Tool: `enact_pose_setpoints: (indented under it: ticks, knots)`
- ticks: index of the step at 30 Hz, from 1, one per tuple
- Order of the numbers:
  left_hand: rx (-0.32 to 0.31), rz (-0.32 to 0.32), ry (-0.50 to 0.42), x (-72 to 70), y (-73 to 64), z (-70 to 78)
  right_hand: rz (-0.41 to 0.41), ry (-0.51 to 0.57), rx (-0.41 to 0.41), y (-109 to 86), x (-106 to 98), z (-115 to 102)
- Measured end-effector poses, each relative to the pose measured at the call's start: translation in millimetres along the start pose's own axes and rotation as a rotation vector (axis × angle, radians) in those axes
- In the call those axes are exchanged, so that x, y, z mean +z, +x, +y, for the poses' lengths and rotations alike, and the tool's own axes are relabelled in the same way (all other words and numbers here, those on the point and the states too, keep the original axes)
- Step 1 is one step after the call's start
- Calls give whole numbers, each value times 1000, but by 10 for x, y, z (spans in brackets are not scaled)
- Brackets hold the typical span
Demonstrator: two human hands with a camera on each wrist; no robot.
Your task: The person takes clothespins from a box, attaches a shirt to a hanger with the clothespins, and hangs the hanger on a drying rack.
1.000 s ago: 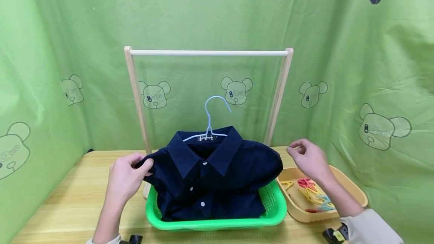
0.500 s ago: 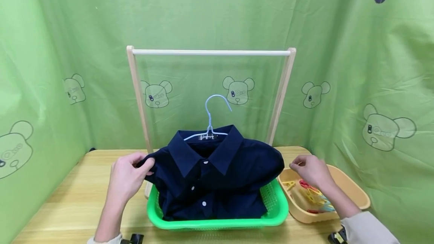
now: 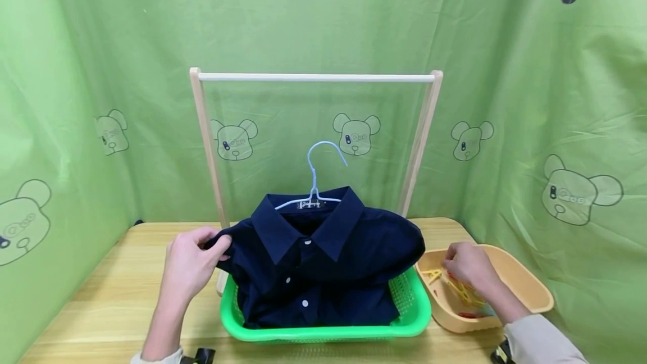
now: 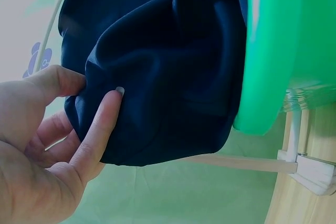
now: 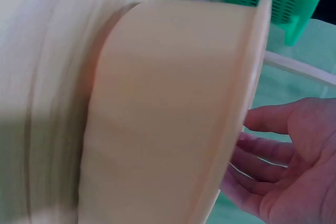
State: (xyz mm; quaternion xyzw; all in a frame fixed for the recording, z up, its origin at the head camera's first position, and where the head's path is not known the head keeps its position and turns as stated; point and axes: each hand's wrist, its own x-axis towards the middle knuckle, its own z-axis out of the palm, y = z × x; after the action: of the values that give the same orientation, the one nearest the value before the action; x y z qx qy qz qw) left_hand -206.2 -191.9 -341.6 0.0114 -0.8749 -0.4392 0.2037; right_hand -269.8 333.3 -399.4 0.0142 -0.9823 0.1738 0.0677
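Observation:
A navy shirt point(image 3: 323, 291) with white buttons and a collar sits on a light-blue wire hanger point(image 3: 313, 176), its lower part bunched in a green basket point(image 3: 323, 335). My left hand point(image 3: 189, 263) pinches the shirt's shoulder or sleeve on the left between thumb and fingers, as the left wrist view also shows. My right hand point(image 3: 470, 265) reaches over the orange tray point(image 3: 525, 280), just above yellow, red and blue clothespins point(image 3: 462, 291). In the right wrist view the tray's rim hides those fingertips; the visible fingers are loosely bent.
Behind the basket stands a rack with wooden posts point(image 3: 418, 145) and a white rail point(image 3: 313, 78). Everything rests on a wooden table point(image 3: 116, 280), with green patterned curtain point(image 3: 313, 32) around the back and sides.
My right hand has lowered from above the tray down to the clothespins. My left hand keeps its pinch on the shirt, and the head view has shifted slightly.

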Motion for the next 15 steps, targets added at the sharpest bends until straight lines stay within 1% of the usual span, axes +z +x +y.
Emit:
enact_pose_setpoints:
  ticks: [9,15]
  knots:
    - [6,5,11,-1,5,-9,-71,-27,19,6,63,128]
    - [9,6,13,-3,12,-17,-95,-43,49,11,107,193]
